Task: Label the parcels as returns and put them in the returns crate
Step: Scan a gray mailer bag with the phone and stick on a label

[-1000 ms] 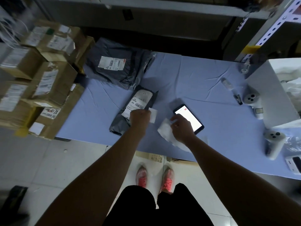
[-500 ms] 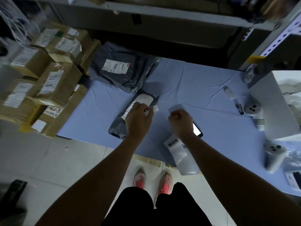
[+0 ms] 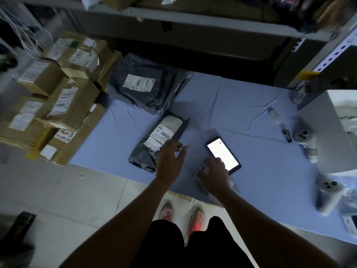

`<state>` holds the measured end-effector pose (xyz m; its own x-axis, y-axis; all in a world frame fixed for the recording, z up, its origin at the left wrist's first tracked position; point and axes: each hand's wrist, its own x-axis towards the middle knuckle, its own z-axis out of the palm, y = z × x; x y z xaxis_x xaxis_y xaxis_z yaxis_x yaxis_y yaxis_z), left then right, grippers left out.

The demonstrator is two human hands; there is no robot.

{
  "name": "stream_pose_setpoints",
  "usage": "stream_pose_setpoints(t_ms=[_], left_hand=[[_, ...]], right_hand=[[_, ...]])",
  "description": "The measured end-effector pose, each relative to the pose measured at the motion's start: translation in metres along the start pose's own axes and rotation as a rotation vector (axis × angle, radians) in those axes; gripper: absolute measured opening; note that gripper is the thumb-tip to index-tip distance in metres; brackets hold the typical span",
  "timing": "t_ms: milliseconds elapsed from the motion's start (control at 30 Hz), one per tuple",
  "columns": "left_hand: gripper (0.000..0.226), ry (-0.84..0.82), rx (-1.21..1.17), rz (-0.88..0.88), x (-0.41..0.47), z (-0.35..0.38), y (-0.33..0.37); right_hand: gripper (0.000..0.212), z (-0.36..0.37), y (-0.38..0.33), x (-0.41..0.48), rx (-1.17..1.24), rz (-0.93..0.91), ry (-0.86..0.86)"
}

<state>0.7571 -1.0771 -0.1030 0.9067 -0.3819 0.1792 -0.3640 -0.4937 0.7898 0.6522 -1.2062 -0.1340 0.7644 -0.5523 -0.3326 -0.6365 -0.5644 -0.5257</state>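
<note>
Closest to me, the person stands at the table's near edge, red shoes on the tiled floor, both bare forearms stretched forward over the blue table cloth; the right hand sits low, knuckles up, fingers curled and pinching a white label strip whose printed end pokes out by the thumb; its index fingertip reaches the near edge of a phone lying flat, screen lit white. Just left of it, the left hand hovers palm down with fingers loosely spread and holding nothing, right over the near end of the small grey parcel; whether the fingertips touch the bag I cannot tell. That parcel lies on the cloth, angled, white shipping label up; beyond it, touching its far end, the larger grey parcel rests at the table's far left corner, label up too. Off to the left, cardboard boxes are stacked beside the table; on the right a white bin stands on the cloth, with a pale handheld device just beside it.
</note>
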Motion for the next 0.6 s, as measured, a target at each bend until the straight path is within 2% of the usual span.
stream_pose_setpoints(t_ms=[67,100,200,267,367,433,500,533,600], left_hand=[[0.013,0.021,0.005,0.090,0.010,-0.003,0.002],[0.013,0.019,0.008,0.123,0.015,-0.004,0.003],[0.012,0.014,0.043,0.220,0.025,-0.012,0.007],[0.015,-0.033,0.034,0.248,0.028,-0.015,0.005],[0.026,-0.073,-0.012,0.203,0.039,-0.022,-0.003],[0.052,-0.091,0.032,0.198,0.045,-0.032,-0.012],[0.086,-0.166,0.185,0.228,0.055,-0.048,-0.018],[0.094,-0.203,0.203,0.227,0.060,-0.057,-0.019],[0.080,-0.212,0.035,0.096,0.070,-0.065,-0.025]], right_hand=[[0.031,-0.009,-0.012,0.007,0.078,-0.011,0.036],[0.029,-0.015,-0.022,0.012,0.227,0.032,0.025],[0.035,-0.039,-0.062,0.027,0.880,0.241,-0.141],[0.027,-0.050,-0.084,0.035,1.133,0.277,-0.198],[0.036,-0.054,-0.102,0.045,1.069,0.183,-0.136],[0.030,-0.052,-0.109,0.048,0.998,0.139,-0.095],[0.023,-0.050,-0.114,0.052,1.021,0.108,-0.060],[0.022,-0.050,-0.117,0.055,1.064,0.114,-0.048],[0.021,-0.048,-0.124,0.064,1.154,0.153,-0.047]])
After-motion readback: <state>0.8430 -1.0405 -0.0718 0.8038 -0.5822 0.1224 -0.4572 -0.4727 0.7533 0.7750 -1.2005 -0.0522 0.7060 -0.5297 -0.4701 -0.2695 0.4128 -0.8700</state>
